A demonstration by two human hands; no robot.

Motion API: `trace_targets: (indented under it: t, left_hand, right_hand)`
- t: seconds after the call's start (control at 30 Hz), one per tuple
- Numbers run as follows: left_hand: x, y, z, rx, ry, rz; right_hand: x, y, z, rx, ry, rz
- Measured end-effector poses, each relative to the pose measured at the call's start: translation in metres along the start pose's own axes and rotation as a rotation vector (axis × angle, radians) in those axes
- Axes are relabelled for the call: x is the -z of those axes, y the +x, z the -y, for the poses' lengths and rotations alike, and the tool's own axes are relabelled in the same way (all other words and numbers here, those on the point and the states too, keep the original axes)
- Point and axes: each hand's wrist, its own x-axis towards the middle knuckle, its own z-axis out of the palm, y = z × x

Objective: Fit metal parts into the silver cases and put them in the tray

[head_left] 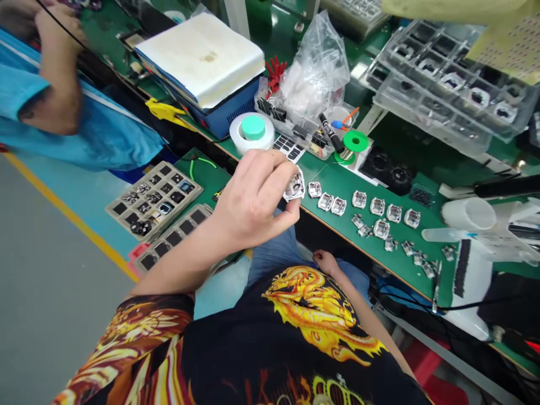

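My left hand (261, 197) is raised just off the bench's front edge, its thumb and fingers closed on a silver smartwatch case (295, 185) with small parts inside. The hand covers part of that case. Close by on the green mat, a similar watch case (314, 189) lies at the left end of several more such cases (377, 206). Small loose metal modules (361, 225) lie in front of these. My right hand (324, 261) is low by my lap, fingers curled; whether anything is in them is hidden.
Compartment trays of parts (154, 198) sit at left. Behind are a blue box (236, 93), a tape roll (252, 132), a bin with plastic bags (314, 67) and a solder spool (355, 140). Tweezers (437, 287) lie at right. A co-worker in blue (76, 132) sits at left.
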Motion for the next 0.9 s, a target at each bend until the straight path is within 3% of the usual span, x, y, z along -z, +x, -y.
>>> trace_targets:
  t: [0.9]
  left_hand:
    - [-0.0042,0.0027,-0.0107,-0.081,0.015,0.02]
  right_hand:
    - [0.0033,0.0053,-0.0058,-0.015,0.012,0.021]
